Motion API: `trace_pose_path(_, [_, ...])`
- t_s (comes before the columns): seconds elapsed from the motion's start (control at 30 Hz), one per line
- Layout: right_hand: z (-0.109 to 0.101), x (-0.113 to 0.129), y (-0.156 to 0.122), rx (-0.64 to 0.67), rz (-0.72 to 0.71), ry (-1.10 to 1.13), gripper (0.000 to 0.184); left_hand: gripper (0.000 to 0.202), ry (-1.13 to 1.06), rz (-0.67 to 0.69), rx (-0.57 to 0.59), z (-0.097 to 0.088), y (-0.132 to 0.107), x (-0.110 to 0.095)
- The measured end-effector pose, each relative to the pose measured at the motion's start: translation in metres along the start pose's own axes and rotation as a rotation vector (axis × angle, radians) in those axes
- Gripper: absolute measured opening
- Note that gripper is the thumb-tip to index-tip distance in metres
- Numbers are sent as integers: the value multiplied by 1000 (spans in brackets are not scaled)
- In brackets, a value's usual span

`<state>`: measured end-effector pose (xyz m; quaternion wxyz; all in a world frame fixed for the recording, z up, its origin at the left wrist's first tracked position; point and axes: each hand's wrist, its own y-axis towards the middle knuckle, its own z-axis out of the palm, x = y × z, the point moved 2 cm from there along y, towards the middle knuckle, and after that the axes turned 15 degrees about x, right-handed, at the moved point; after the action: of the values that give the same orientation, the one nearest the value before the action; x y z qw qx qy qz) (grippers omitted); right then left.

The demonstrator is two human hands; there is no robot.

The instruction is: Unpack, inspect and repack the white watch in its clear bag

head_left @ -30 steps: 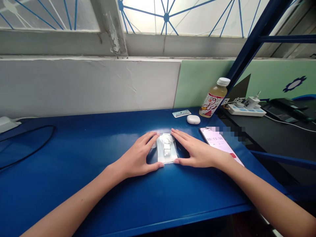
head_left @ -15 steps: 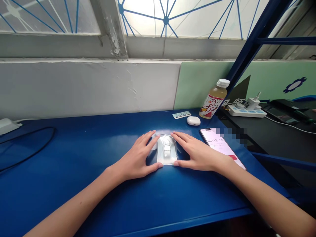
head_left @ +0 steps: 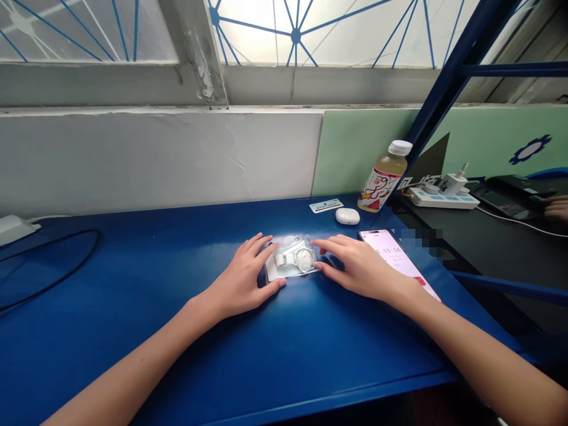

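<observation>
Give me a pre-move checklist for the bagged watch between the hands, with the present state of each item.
1. Clear bag with the white watch lies flat on the blue table: ok.
2. Left hand touches the bag's left edge: ok.
3. Right hand touches the bag's right edge: ok.
4. Either hand has a closed grip on the bag: not ok, the fingers lie open beside it.
5. Phone sits clear of the right hand: not ok, the wrist rests against it.
6. Bag sealed: cannot tell.
</observation>
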<state>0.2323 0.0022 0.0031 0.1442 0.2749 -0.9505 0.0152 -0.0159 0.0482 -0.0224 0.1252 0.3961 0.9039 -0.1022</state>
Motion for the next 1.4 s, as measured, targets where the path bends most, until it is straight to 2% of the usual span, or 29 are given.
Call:
trace_pose_path(0.2, [-1, -6, 0, 123, -49, -28, 60, 69, 18, 13, 51, -3, -1, 0])
trace_pose_path(0.4, [4, -9, 1, 223, 6, -2, 70, 71, 43, 0, 59, -1, 0, 1])
trace_pose_path(0.87, [8, -15, -1, 196, 6, 54, 69, 75, 21, -4, 19, 1, 0, 1])
trace_pose_path(1.23, [8, -16, -2, 236, 19, 29, 77, 82, 71, -17, 55, -6, -3, 3])
trace_pose_path(1.33, [9, -17, -2, 229, -8, 19, 85, 78, 46, -2, 69, -7, -4, 2])
trace_pose_path(1.4, [10, -15, -1, 204, -42, 12, 83, 71, 42, -6, 93, -7, -3, 2])
